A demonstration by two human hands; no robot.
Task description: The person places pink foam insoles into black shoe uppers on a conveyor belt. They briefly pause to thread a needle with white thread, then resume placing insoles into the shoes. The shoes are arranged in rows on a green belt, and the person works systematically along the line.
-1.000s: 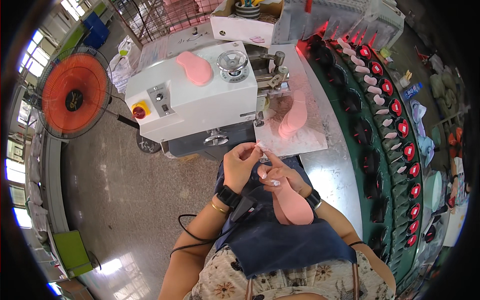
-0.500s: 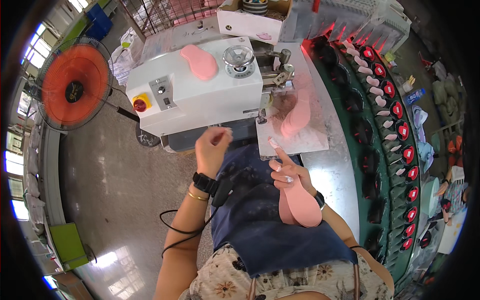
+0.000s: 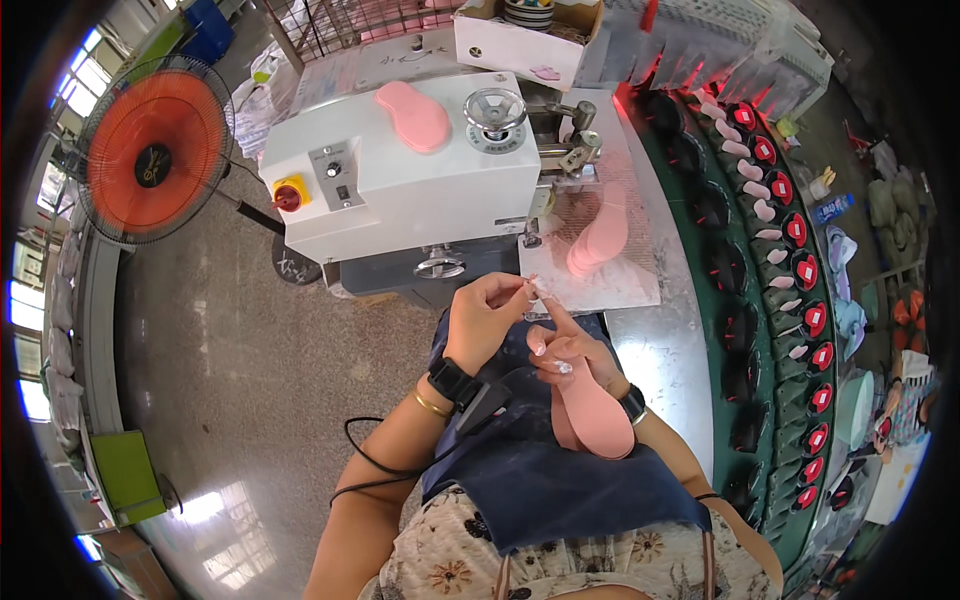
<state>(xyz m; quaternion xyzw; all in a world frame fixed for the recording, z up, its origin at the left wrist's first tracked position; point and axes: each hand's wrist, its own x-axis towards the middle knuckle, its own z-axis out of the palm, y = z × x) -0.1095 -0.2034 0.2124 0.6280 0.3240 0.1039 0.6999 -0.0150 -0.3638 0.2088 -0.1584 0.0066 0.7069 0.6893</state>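
My right hand (image 3: 578,348) is closed round the narrow ends of a pair of pink insoles (image 3: 602,425), which hang over my dark blue apron. Its index finger points up, with something white round the tip. Thumb and fingers of my left hand (image 3: 482,318) are pinched together at that fingertip; what the white stuff is stays too small to tell. Just beyond both hands, a stack of pink insoles (image 3: 600,240) lies on the dusty work plate (image 3: 630,290) of a white machine (image 3: 400,190). One more pink insole (image 3: 416,118) rests on the machine's top.
A green conveyor (image 3: 690,260) with dark shoe parts, red pieces and small pink pieces runs along the right. At the left stands an orange fan (image 3: 150,150). A white cardboard box (image 3: 520,45) sits behind the machine. Far right, another person's arm (image 3: 890,400) shows.
My left hand has moved right and now pinches at the right index fingertip. The right hand keeps hold of the insoles. The whole view has shifted slightly.
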